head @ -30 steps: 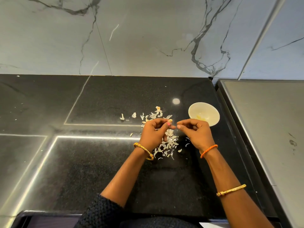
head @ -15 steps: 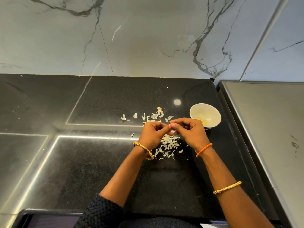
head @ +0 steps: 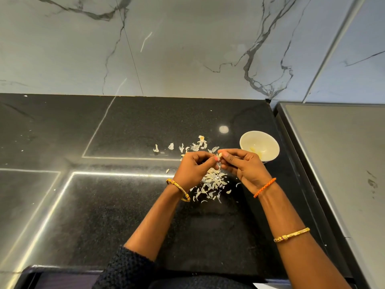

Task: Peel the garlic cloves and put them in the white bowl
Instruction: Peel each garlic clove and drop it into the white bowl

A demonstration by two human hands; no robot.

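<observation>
Both hands still meet above the peel pile (head: 212, 182), left hand (head: 194, 170) and right hand (head: 245, 166) now pinching a garlic clove (head: 220, 155) raised slightly, white bowl (head: 268, 142) unmoved on the surface (head: 125, 205).

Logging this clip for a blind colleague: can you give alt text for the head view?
Two hands, the left hand and the right hand, pinch a small garlic clove between them above a black countertop. Peeled skins lie scattered beneath, and a white bowl sits just right of the hands.

Black speckled countertop (head: 129, 205) with scattered garlic skins (head: 212, 182) and, near them, a white bowl (head: 259, 145).
</observation>
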